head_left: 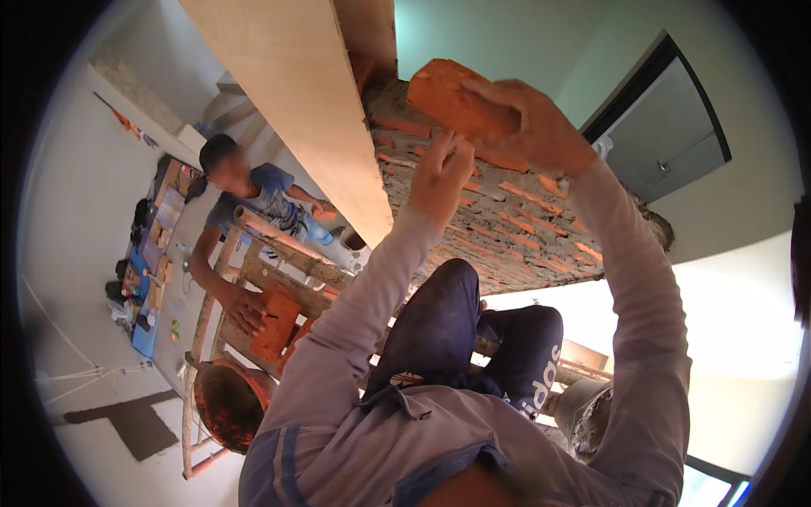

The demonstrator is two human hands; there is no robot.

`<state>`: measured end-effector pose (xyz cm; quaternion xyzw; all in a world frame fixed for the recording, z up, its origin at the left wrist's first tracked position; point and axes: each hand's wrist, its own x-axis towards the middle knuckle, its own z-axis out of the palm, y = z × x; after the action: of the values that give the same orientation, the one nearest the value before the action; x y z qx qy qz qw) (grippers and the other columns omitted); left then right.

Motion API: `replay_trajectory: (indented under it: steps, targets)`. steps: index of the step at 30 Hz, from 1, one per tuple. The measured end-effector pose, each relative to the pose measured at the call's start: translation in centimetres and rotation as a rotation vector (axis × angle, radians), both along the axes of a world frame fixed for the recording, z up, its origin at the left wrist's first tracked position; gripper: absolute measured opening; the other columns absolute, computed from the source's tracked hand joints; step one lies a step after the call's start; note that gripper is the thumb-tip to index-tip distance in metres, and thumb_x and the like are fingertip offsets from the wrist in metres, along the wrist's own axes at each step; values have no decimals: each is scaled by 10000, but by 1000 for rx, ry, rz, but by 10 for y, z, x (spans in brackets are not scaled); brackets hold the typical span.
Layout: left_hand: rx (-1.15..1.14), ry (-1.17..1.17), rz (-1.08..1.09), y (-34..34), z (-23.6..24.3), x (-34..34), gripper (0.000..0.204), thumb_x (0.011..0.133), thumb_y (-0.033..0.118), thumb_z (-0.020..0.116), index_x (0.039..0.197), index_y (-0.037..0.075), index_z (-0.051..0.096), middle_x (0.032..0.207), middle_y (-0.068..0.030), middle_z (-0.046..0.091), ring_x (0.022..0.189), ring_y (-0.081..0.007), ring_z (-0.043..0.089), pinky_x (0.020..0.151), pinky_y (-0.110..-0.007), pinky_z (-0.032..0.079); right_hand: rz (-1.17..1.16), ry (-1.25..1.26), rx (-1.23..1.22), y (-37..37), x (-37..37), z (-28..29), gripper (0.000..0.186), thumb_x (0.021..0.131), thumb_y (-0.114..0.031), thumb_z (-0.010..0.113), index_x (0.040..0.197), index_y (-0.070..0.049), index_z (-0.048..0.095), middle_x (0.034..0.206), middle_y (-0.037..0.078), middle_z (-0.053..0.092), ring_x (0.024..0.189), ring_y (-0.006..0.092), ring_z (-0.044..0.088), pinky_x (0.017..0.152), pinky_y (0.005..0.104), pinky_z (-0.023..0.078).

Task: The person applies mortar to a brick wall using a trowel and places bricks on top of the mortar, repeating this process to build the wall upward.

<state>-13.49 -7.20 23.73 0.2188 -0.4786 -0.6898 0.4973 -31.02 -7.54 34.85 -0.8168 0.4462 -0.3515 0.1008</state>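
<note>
Brickwork (517, 221) with rough mortar (390, 101); pale wall (498, 38), grey door (663, 122) beyond.

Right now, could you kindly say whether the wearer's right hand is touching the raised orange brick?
Touching: the head view shows the right hand gripping the orange brick at its right end.

We are on an indoor building site, as the rough brick wall (524, 228) with its grey mortar (393, 101), the scaffold (200, 334), the bucket (226, 406) and the loose bricks (279, 319) show us. Past the scaffold, we see what is probably a staircase (243, 117), though it looks blurred.
</note>
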Motion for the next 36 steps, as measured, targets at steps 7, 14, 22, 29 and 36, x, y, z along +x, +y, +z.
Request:
replay_trajectory:
  steps: [7, 14, 22, 29, 36]
  targets:
    - [-149, -582, -129, 52, -44, 81, 487, 907, 193, 662, 1323, 7, 490, 1314, -154, 495, 1156, -255, 576, 945, -380, 513, -52, 186, 138, -95, 9, -23, 716, 651, -218, 796, 1331, -159, 581, 1131, 166, 622, 1048, 287, 606, 912, 364, 474]
    - [-598, -763, 240, 11, -17, 103, 461, 857, 103, 685, 1271, -18, 524, 1326, -187, 496, 929, -216, 670, 717, -284, 572, -60, 278, 195, -120, 27, -35, 763, 653, -219, 810, 1367, -265, 545, 1275, 176, 575, 1149, 326, 560, 1033, 406, 408]
    - [-1079, -1076, 553, -85, 25, 85, 707, 837, 145, 650, 1457, 50, 322, 1495, -125, 362, 886, -289, 679, 637, -336, 580, -84, 413, 356, -118, 44, -8, 753, 609, -110, 776, 1333, -191, 583, 1271, 185, 571, 1145, 343, 561, 1020, 399, 420]
    - [-1037, -1205, 566, -115, 9, 62, 652, 846, 209, 664, 1422, 123, 372, 1446, -57, 423, 850, -287, 679, 636, -385, 575, -12, 337, 341, -117, 27, -23, 784, 596, -91, 771, 1349, -162, 563, 1330, 183, 541, 1153, 345, 564, 1003, 379, 438]
    - [-928, -1282, 697, -134, 11, 46, 478, 851, 321, 657, 1294, 216, 508, 1344, 37, 498, 978, -264, 645, 707, -418, 567, -174, 458, -19, -34, 0, 13, 666, 789, -250, 744, 1404, -192, 493, 1404, 144, 499, 1280, 337, 474, 1050, 413, 395]
